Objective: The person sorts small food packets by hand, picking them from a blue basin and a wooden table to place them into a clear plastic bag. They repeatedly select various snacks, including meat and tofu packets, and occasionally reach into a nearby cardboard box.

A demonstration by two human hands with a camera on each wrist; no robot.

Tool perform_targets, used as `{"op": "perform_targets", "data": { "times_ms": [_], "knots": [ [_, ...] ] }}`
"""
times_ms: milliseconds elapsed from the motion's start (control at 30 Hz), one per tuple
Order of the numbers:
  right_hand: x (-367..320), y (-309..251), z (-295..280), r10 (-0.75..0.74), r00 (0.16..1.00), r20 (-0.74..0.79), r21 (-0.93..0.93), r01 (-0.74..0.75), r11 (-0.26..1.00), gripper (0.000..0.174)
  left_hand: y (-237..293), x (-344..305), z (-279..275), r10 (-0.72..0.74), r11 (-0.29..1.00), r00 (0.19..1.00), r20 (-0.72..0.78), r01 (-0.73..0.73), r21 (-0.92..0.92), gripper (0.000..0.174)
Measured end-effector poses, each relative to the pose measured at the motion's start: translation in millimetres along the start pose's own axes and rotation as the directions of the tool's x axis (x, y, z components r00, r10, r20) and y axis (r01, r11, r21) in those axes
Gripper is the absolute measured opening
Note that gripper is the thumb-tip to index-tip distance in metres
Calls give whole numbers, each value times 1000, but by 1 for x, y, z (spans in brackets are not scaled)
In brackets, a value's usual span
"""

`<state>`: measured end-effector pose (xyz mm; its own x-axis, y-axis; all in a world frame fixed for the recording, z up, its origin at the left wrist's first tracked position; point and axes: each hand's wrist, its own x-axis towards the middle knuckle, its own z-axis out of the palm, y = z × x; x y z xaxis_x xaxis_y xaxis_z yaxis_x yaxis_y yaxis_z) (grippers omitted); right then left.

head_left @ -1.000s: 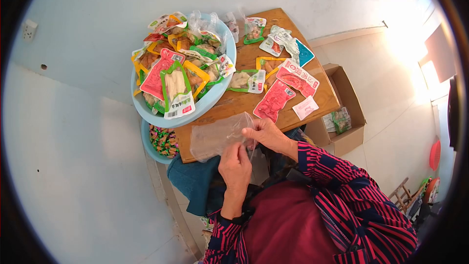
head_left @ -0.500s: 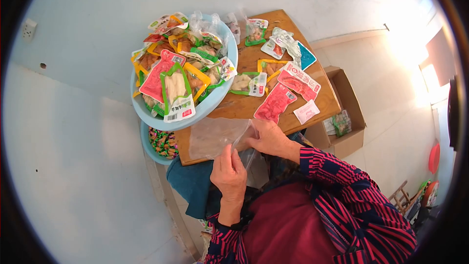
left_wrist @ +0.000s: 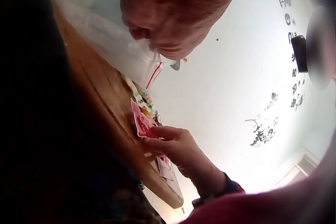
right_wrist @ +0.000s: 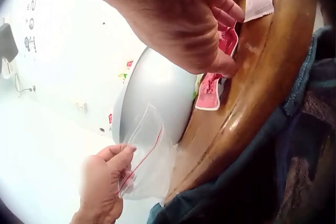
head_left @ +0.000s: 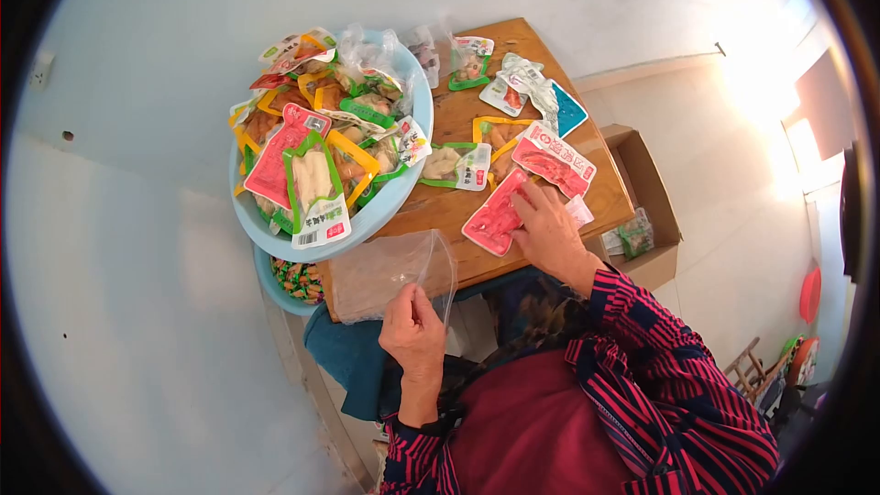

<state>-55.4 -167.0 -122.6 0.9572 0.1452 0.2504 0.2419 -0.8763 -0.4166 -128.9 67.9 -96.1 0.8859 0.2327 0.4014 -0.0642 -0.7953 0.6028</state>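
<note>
My left hand (head_left: 414, 334) pinches the edge of a clear plastic bag (head_left: 371, 277) with a red seal line, which shows in the right wrist view on the bag (right_wrist: 152, 155). The bag lies over the table's front left corner. My right hand (head_left: 554, 236) has its thumb and fingers around a red-pink food packet (head_left: 493, 220), which lies on the wooden table (head_left: 449, 211). In the left wrist view the right hand (left_wrist: 184, 153) grips that packet (left_wrist: 140, 121) at its edge. Another red packet (head_left: 555, 161) lies just behind it.
A light blue basin (head_left: 367, 226) heaped with food packets stands on the table's left. Other packets (head_left: 458, 166) lie to its right. Below are a second basin (head_left: 266, 280) with small wrapped items and a cardboard box (head_left: 653, 181) on the floor.
My right hand has let go of the bag, moved right and back, and taken hold of the red-pink packet. My left hand still holds the bag, slightly further left.
</note>
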Motion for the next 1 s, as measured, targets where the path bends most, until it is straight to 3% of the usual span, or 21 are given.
{"op": "perform_targets", "data": {
  "times_ms": [100, 167, 233, 300, 433, 500, 633, 700, 833, 900, 1000],
  "knots": [
    [-5, -10, 7, -6, 998, 58, 41, 3, 999, 46, 0, 1, 2, -12, 1000, 1000, 13, 12, -1, 11],
    [-4, -19, 13, -60, 978, 199, 112, 38, 993, 55, 1, 3, 4, -9, 1000, 1000, 12, 9, -3, 10],
    [2, -27, 21, -88, 975, 206, 121, 64, 991, 50, 3, 3, 5, -9, 1000, 1000, 8, 9, -3, 10],
    [10, -31, 28, -175, 983, -58, 276, 184, 943, 34, 3, 4, 5, -3, 1000, 1000, 23, 3, 14, 9],
    [32, -15, 33, -105, 990, -99, 256, 128, 958, 30, 3, 4, 3, 17, 999, 1000, 17, -17, 29, 9],
    [40, 4, 32, -68, 990, -126, 91, 80, 993, 26, 1, 4, 3, 1, 999, 1000, 22, -2, 35, 10],
    [49, 32, 20, 7, 999, -33, 19, -6, 1000, 25, -2, 3, 6, 11, 1000, 1000, 17, -11, 26, 10],
    [52, 40, 17, -17, 999, -42, -82, 14, 997, 31, -3, 3, 7, -5, 1000, 1000, 27, 4, 18, 10],
    [59, 46, 11, 3, 999, -44, -93, -7, 996, 40, -5, 3, 7, 10, 1000, 999, 32, -11, 25, 10],
    [62, 45, 4, -1, 1000, -19, -261, -4, 965, 50, -5, 3, 6, 13, 1000, 999, 34, -14, 25, 10],
    [69, 52, 1, -30, 999, 27, -302, 36, 953, 59, -5, 2, 6, 11, 1000, 1000, 27, -11, 11, 10]
  ]
}}
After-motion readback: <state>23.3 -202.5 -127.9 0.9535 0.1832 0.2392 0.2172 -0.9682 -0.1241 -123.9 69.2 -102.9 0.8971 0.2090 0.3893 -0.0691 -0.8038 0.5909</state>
